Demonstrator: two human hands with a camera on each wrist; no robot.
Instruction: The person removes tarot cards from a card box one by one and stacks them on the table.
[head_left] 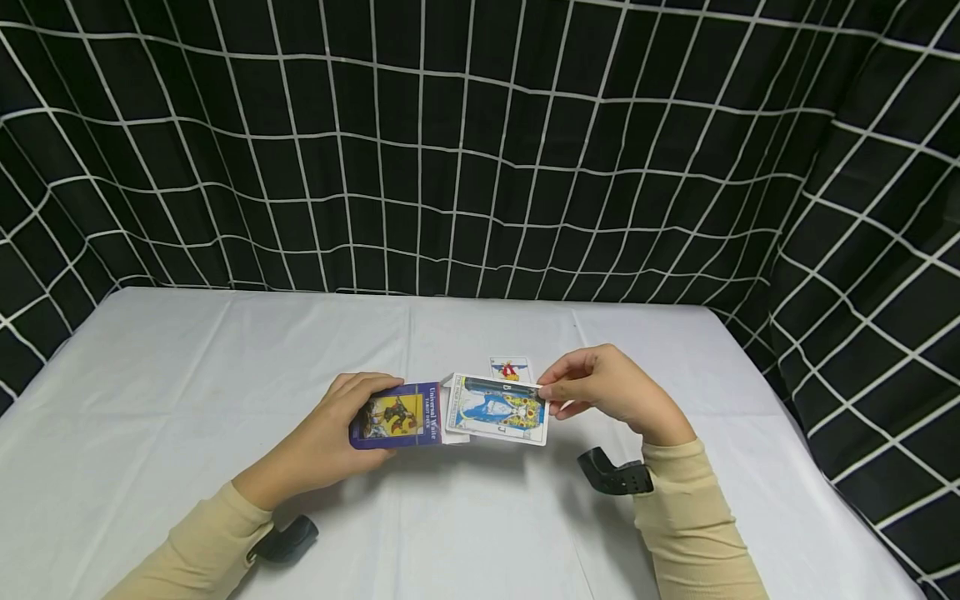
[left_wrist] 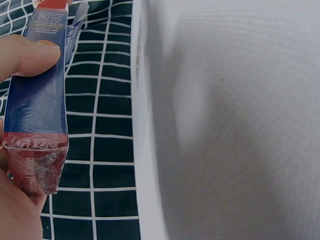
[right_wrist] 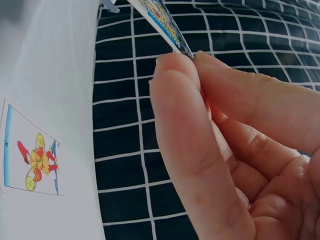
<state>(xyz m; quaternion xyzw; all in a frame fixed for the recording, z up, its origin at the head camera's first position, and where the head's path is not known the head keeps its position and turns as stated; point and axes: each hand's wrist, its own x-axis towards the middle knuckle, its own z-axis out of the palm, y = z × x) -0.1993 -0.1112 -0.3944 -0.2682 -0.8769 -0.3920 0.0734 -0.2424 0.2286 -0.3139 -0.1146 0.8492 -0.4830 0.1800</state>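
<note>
My left hand (head_left: 318, 437) grips a purple-blue tarot card box (head_left: 395, 417), its thumb along the narrow side in the left wrist view. Clear wrap shows at the box's near end (left_wrist: 37, 167). From the box's right end, a white flap (head_left: 456, 437) sticks out. Overlapping that end is a blue tarot card (head_left: 497, 408) with a robed figure. Thumb and fingertips of my right hand (head_left: 618, 392) pinch its upper right corner. Behind it on the table lies another tarot card (head_left: 510, 368), face up, with a figure in red and yellow (right_wrist: 37, 159).
A white cloth (head_left: 225, 358) covers the table. Black curtain with a white grid (head_left: 442, 167) hangs behind it and at both sides. Each sleeve carries a black wrist mount (head_left: 615, 475).
</note>
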